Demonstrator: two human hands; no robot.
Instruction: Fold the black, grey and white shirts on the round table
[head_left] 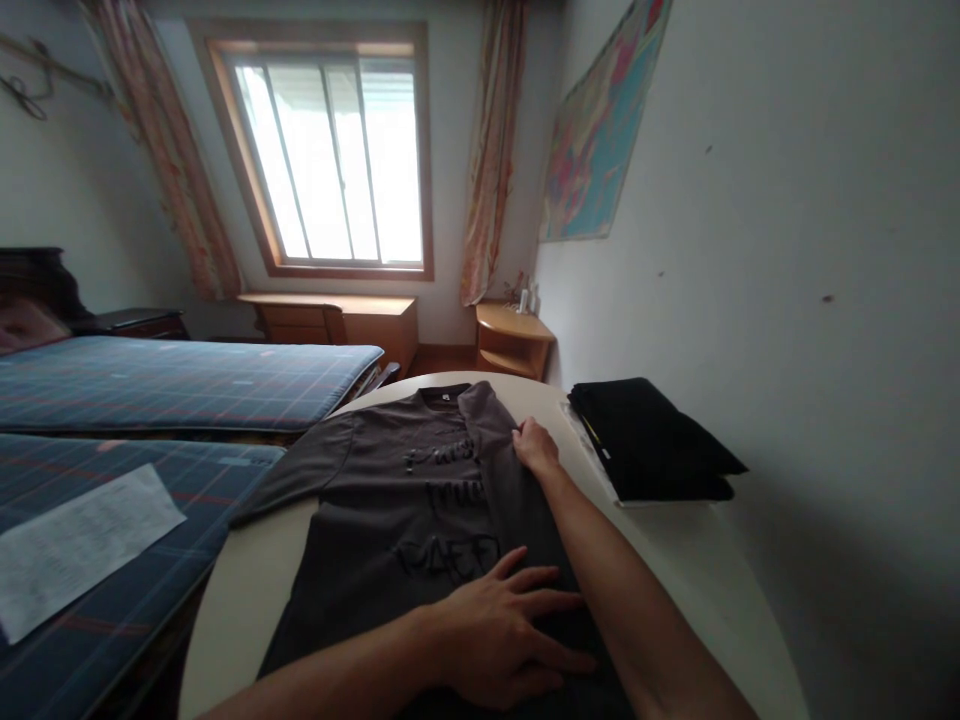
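Right fingers (524, 436) pinch shirt (360, 530) at edge | left fingers (553, 601) splayed on it | bare tabletop (705, 575) between shirt and black bundle (649, 440)

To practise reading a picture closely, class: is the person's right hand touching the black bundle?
No, the right hand is at the edge of the grey shirt, apart from the black bundle.

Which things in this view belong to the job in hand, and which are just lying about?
Part of the job:
gray shirt, spread on the table
left hand, fingers spread on the shirt
right hand, fingers closed at its edge
table, under the shirt

Lying about:
black bundle, to the shirt's right
paper sheet, on the nearer mattress
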